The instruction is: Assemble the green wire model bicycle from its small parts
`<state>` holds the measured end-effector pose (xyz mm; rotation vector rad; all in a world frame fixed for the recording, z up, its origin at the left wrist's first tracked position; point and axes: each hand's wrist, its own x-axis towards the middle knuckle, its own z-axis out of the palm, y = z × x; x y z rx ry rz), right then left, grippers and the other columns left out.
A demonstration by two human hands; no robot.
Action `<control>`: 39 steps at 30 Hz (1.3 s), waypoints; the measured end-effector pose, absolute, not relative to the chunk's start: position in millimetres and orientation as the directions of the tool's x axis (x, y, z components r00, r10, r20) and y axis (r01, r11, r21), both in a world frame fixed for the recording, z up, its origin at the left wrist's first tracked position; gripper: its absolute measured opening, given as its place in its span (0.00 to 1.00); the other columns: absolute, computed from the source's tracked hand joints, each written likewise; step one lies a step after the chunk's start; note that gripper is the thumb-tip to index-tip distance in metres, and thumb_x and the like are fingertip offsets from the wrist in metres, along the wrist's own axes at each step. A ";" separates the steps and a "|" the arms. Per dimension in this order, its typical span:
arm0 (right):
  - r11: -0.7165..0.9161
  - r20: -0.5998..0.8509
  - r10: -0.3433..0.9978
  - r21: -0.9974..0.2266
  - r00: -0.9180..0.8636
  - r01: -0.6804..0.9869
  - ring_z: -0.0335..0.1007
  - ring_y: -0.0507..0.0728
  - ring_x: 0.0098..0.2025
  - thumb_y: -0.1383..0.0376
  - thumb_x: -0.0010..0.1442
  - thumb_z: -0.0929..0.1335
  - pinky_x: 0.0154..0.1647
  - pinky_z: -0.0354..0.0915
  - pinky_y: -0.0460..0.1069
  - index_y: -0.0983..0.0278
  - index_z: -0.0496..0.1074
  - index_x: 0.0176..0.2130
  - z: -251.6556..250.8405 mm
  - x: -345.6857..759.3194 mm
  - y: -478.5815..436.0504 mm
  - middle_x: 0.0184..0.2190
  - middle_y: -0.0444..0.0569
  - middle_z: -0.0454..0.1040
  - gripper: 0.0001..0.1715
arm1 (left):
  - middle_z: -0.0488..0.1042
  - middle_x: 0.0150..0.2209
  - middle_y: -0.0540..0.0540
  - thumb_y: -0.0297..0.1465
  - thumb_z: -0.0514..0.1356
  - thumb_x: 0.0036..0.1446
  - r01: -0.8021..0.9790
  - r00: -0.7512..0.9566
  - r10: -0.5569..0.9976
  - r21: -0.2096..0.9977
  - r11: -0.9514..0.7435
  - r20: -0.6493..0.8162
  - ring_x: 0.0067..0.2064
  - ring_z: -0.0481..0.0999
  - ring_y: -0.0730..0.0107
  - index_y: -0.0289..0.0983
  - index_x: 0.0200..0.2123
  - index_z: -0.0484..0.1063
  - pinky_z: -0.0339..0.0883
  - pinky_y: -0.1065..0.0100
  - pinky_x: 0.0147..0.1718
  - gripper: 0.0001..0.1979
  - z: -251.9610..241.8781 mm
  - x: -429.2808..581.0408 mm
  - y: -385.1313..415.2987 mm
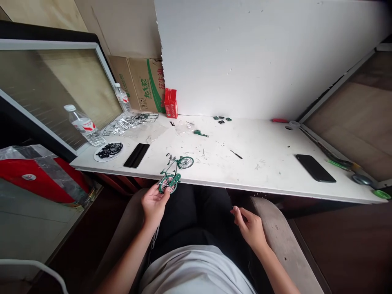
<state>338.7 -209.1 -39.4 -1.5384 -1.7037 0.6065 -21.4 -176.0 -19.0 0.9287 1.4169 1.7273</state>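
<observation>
A small green model bicycle (174,170) juts over the front edge of the white table (263,163), its front wheel over the tabletop. My left hand (154,203) pinches its rear wheel from below the table edge. Over my lap, my right hand (249,226) is loosely curled, thumb against fingertips; whether it holds anything small I cannot make out. A green part (200,133) and several dark green pieces (222,119) lie further back on the table.
A black phone (315,168) lies at the right, a black flat case (136,155) and a plate of black parts (109,150) at the left. Two water bottles (85,125), a red box (171,103), plastic sprues (131,121) and cardboard boxes stand behind. Tools line the right edge.
</observation>
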 end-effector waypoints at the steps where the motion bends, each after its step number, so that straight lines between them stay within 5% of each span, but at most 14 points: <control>1: 0.150 0.197 0.980 -0.775 0.010 0.614 0.73 0.58 0.22 0.42 0.74 0.66 0.25 0.68 0.50 0.63 0.83 0.33 -39.4 337.8 -208.8 0.21 0.49 0.75 0.33 | 0.88 0.49 0.34 0.46 0.78 0.55 -0.086 -0.500 0.861 0.984 -0.154 0.091 0.46 0.90 0.52 0.32 0.51 0.82 0.86 0.57 0.50 0.28 -17.1 -20.8 -174.7; 10: 0.196 0.234 0.972 -0.770 -0.016 0.607 0.75 0.57 0.23 0.43 0.75 0.66 0.25 0.69 0.49 0.63 0.83 0.35 -38.2 333.7 -208.7 0.21 0.48 0.76 0.32 | 0.88 0.45 0.35 0.45 0.79 0.52 -0.128 -0.503 0.860 0.975 -0.180 0.093 0.41 0.90 0.56 0.31 0.45 0.83 0.86 0.59 0.46 0.26 -9.8 -8.7 -170.5; 17: 0.460 0.464 0.871 -0.653 -0.163 0.602 0.81 0.56 0.33 0.57 0.76 0.69 0.28 0.74 0.48 0.58 0.80 0.52 -2.5 313.1 -198.3 0.39 0.50 0.84 0.12 | 0.88 0.45 0.38 0.42 0.77 0.56 -0.099 -0.457 0.881 0.977 -0.190 0.125 0.42 0.90 0.59 0.33 0.46 0.84 0.85 0.64 0.46 0.21 -4.2 2.5 -173.2; 25: 0.651 0.567 0.758 -0.630 -0.322 0.423 0.84 0.60 0.52 0.57 0.76 0.68 0.37 0.81 0.50 0.57 0.75 0.59 40.0 247.8 -124.2 0.53 0.53 0.84 0.15 | 0.88 0.48 0.33 0.44 0.77 0.56 -0.104 -0.365 0.906 0.958 -0.269 0.215 0.45 0.90 0.53 0.32 0.47 0.83 0.85 0.57 0.51 0.24 -0.2 30.1 -136.7; 30: 0.680 0.618 0.730 -0.610 -0.294 0.406 0.83 0.62 0.56 0.54 0.75 0.70 0.36 0.81 0.52 0.56 0.73 0.65 24.5 236.2 -94.9 0.56 0.55 0.83 0.23 | 0.87 0.49 0.31 0.44 0.76 0.56 -0.112 -0.333 0.905 0.942 -0.317 0.265 0.47 0.90 0.53 0.32 0.46 0.81 0.84 0.57 0.53 0.23 -5.1 45.1 -108.4; 39: 0.721 0.669 0.683 -0.555 -0.291 0.416 0.83 0.62 0.49 0.55 0.77 0.68 0.36 0.81 0.54 0.56 0.80 0.56 5.7 232.9 -69.3 0.50 0.54 0.85 0.15 | 0.87 0.47 0.32 0.41 0.74 0.58 -0.079 -0.292 0.887 0.915 -0.395 0.358 0.45 0.89 0.57 0.33 0.43 0.80 0.84 0.60 0.50 0.19 -1.9 55.3 -75.1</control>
